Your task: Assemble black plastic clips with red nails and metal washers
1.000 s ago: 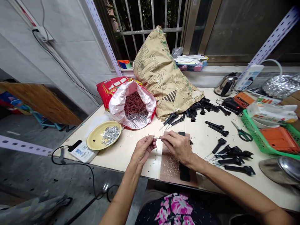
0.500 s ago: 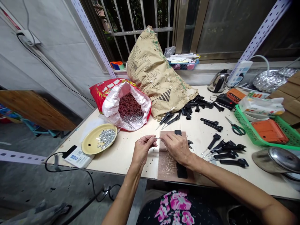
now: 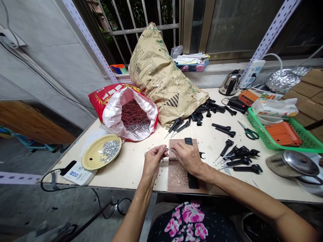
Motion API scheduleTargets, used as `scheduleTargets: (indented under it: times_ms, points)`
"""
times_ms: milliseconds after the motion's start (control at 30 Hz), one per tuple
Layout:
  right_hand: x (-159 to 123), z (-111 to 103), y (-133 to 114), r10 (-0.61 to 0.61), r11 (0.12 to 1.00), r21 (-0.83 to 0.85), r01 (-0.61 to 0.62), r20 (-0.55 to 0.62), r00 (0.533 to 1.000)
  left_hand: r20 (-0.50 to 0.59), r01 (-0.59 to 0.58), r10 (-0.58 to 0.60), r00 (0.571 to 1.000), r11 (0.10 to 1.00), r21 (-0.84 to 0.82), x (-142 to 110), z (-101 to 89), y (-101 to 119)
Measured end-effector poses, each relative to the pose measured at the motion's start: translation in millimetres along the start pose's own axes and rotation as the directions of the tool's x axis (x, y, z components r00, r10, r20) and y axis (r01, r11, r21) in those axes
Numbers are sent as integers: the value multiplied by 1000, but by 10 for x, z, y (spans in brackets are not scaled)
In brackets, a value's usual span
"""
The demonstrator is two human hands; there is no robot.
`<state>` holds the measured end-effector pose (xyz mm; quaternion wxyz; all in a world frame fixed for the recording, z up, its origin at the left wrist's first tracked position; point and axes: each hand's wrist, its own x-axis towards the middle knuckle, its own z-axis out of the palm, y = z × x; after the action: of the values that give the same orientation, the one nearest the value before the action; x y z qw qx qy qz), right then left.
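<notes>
Work appears partway: some handles (image 3: 227,146) show rods (image 3: 217,158), others none; left hand (image 3: 153,159) and right hand (image 3: 188,157) pinch an indistinct pin (image 3: 169,149).

left hand (image 3: 154,160) and right hand (image 3: 188,157) drew closer together, less thin rod (image 3: 169,149) showed between them, both shifted right across the table (image 3: 132,168)

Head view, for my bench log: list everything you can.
Small piece: one, pale, centre
Board: one, brown, front centre
Black parts: many, black, mostly right
Scissors: one, green-handled, right
Basket: one, green, far right
Kettle: one, silver, back
Pot: one, silver, right
Boxes: several, brown, right
Sack: one, tan, back centre
Bag: one, red, left of sack
Rods: many, reddish, inside bag
Plate: one, yellow, left
Metal bits: many, silver, on plate
Left grip: one, bare, at small piece
Right grip: one, bare, over board
</notes>
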<state>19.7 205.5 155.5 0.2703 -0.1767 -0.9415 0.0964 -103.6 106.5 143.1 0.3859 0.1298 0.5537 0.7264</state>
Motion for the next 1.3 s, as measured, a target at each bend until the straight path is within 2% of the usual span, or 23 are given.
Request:
scheduleTargets:
  times_ms: [167,367,500,600,867,1100,1300]
  points:
    - [-2,-4,24,57,988,137,-74,123,991,-21,-1,1,1000,1000,8,21,3,-25]
    - [-39,44,31,60,998,6,-60,47,997,-29,-10,10,1000,1000,-10,23,34,-73]
    - [-60,76,29,-27,990,-139,17,-71,997,-40,-17,17,999,1000,-6,20,79,-98]
    - [-52,94,24,-55,982,-185,35,-105,993,-41,-52,50,998,998,-47,29,120,-111]
    - [-22,76,20,84,996,3,-84,-20,996,-32,-59,56,998,993,-103,47,135,-133]
    - [-44,88,29,107,994,11,-107,10,994,-29,-50,47,998,990,-135,54,151,-164]
    - [-56,82,52,84,993,-77,-86,-21,996,-51,-42,37,998,994,-103,37,167,-153]
